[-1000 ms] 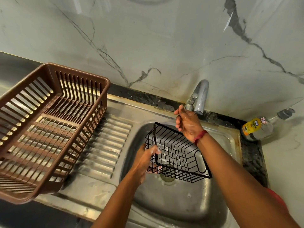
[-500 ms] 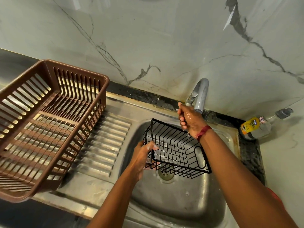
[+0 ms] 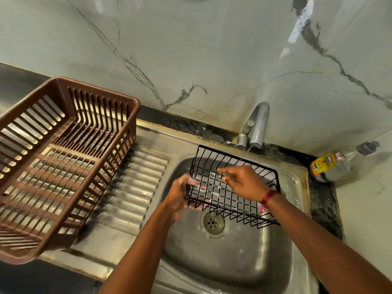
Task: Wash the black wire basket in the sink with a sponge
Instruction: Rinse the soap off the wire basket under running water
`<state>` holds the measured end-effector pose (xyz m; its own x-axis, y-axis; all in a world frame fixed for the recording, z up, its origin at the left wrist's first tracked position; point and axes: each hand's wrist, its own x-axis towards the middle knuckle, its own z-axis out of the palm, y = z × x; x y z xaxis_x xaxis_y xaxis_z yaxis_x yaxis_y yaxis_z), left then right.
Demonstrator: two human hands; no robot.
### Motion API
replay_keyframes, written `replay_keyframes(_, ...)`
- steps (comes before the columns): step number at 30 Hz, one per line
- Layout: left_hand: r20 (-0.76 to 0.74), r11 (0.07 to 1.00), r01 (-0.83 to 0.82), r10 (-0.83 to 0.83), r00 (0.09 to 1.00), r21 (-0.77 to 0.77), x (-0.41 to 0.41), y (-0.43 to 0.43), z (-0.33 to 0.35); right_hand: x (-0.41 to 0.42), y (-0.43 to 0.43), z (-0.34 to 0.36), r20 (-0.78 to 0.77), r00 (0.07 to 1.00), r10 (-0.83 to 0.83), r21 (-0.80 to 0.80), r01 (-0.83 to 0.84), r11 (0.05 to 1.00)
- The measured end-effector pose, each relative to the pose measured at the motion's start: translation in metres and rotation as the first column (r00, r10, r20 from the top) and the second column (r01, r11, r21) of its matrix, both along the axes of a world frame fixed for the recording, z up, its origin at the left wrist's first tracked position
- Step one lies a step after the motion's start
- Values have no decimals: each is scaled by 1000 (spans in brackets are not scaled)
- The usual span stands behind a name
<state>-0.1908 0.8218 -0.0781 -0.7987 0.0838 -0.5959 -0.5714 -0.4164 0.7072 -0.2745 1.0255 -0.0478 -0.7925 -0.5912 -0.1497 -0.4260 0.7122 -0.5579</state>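
Centre frame, left hand (image 3: 180, 195) grips basket (image 3: 230, 201); right hand (image 3: 244, 183), loose and empty, should rub wires under the tap (image 3: 258, 124).

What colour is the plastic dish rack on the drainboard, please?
The dish rack is brown, clearest in the head view.

Dial centred on the drain (image 3: 213, 222): wire basket (image 3: 214, 194) over the sink basin (image 3: 233, 262) at 1 o'clock, tap (image 3: 258, 124) behind it on the same bearing, bottle (image 3: 333, 166) on the counter (image 3: 360, 198) at 2, crate (image 3: 95, 107) on the drainboard (image 3: 131, 187) at 9; left hand (image 3: 180, 196) at the basket's 9 o'clock end, right hand (image 3: 244, 183) over its middle.
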Motion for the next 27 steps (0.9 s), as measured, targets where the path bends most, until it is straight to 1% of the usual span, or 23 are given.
replay_keyframes(2,-15,998,34,-33,999,49,-9,-1,-1,-2,6,-2,-156,972,177,186,-147,972)
replay_keyframes(3,-23,997,44,-43,999,67,-13,-1,-1,-3,10,-2,-203,952,228,247,-176,953)
replay_keyframes(6,-53,990,81,-76,996,114,-24,-1,-4,-6,14,-2,-289,922,256,348,-148,926)
replay_keyframes(9,-110,980,113,-96,989,165,-32,1,1,-2,17,-3,-374,862,342,495,-126,860)
replay_keyframes(10,-127,976,114,-91,988,184,-36,1,1,-2,18,-5,-411,847,338,517,-90,851)
replay_keyframes(13,-162,969,149,-118,980,199,-47,0,-3,-7,18,-8,-481,822,305,510,-21,860)
replay_keyframes(15,-177,961,185,-149,973,205,-54,0,-5,-9,18,-11,-491,817,303,541,13,841)
replay_keyframes(17,-177,965,197,-165,970,175,-60,1,-5,-9,17,-15,-442,846,297,575,13,818)
replay_keyframes(19,-186,966,200,-170,968,162,-63,2,-5,-4,12,-21,-397,863,313,562,-41,826)
replay_keyframes(20,-185,967,198,-168,968,161,-64,3,-8,-1,9,-23,-384,856,346,538,-97,837)
replay_keyframes(21,-182,967,201,-171,968,156,-64,2,-10,3,7,-27,-409,812,417,518,-170,838)
replay_keyframes(22,-186,966,212,-183,965,149,-64,2,-12,6,6,-29,-417,744,521,520,-275,809)
replay_keyframes(24,-198,956,265,-238,951,123,-64,2,-11,9,8,-28,-331,634,699,551,-472,688)
replay_keyframes(25,-205,948,297,-269,941,117,-63,3,-10,6,10,-27,-299,602,741,572,-508,644)
replay_keyframes(26,-209,940,319,-291,934,119,-63,5,-9,3,12,-28,-288,584,759,593,-514,620)
replay_keyframes(27,-215,936,332,-302,929,121,-62,6,-9,0,13,-28,-287,589,756,601,-504,621)
